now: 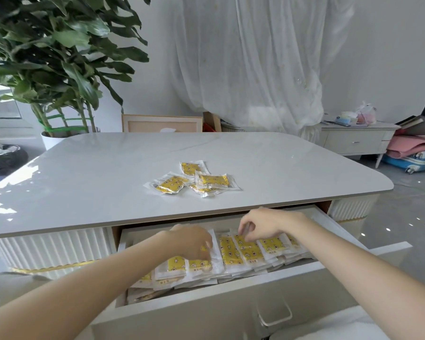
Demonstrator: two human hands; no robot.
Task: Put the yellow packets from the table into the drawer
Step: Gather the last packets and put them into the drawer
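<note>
A small heap of yellow packets [194, 179] in clear wrappers lies near the middle of the white table [88, 182]. Below the table's front edge the drawer [231, 305] stands pulled out, filled with rows of the same yellow packets [231, 251]. My left hand [192, 241] is inside the drawer, fingers curled down onto a packet at the left of the row. My right hand [263, 223] hovers over the row's middle, its fingertips bent and touching the top edge of a packet. Whether either hand pinches a packet is unclear.
A potted plant [59, 69] stands behind the table's far left corner, beside a framed panel [161, 123]. A white side cabinet [356, 138] and a blue suitcase [412, 163] are at the right. The drawer's metal handle [275, 315] faces me.
</note>
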